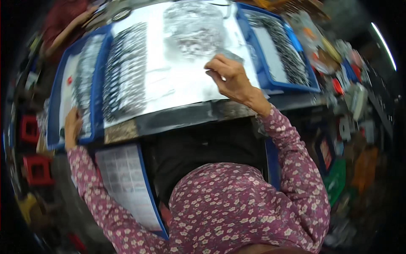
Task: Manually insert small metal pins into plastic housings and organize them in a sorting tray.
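Observation:
My right hand (230, 78) is over the silvery table top (169, 84), fingers pinched around a small clear plastic piece (230, 55) just below a heap of small shiny metal parts (192, 27). My left hand (72, 127) grips the near edge of a blue tray (53, 106) at the far left. That tray holds a row of small metal parts (84, 72). Both arms wear a purple flowered sleeve.
Rows of small metal parts (124, 63) lie on the table beside the left tray. A second blue tray (281, 53) with parts stands at the right. Another blue tray with a printed sheet (127, 186) sits below the table edge. Red stools (36, 167) and clutter surround.

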Demonstrator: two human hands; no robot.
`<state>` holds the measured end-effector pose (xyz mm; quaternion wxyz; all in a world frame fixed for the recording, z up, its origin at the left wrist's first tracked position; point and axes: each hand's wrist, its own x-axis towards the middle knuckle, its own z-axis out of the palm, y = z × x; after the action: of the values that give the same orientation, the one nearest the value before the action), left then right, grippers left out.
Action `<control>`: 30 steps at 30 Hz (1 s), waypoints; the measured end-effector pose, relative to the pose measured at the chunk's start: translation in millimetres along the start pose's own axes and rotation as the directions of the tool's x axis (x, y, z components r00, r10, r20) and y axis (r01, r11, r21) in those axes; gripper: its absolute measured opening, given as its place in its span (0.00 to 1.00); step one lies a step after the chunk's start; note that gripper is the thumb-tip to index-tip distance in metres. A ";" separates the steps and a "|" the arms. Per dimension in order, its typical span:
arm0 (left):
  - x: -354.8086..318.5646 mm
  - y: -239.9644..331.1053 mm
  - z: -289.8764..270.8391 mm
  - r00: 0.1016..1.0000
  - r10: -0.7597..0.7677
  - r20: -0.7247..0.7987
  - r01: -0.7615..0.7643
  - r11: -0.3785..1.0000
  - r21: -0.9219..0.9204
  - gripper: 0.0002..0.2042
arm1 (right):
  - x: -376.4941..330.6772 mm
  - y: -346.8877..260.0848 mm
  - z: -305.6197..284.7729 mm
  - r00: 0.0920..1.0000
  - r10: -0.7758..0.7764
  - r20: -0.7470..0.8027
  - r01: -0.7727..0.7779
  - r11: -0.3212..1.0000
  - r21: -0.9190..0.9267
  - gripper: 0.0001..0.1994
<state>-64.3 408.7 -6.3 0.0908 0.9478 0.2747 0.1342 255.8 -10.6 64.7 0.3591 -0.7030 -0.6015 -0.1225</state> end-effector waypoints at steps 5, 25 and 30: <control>4.1 -0.1 1.4 0.999 0.030 0.009 -0.031 0.994 0.104 0.03 | -21.6 21.1 -39.7 0.998 0.027 -0.051 -0.034 0.990 -0.139 0.04; 6.6 -16.1 -1.9 0.977 0.141 0.160 -0.081 0.940 -0.332 0.08 | -74.2 194.5 -115.4 0.781 0.570 0.254 -0.459 0.801 -0.384 0.14; -2.0 8.2 -13.4 0.991 0.039 0.130 0.007 0.944 -0.331 0.07 | -64.5 209.7 -100.5 0.806 0.554 0.206 -0.452 0.802 -0.391 0.13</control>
<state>-66.0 402.1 8.0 0.2659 0.9282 0.2338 0.1148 461.8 -128.9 22.2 0.1596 -0.8977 -0.4106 -0.0062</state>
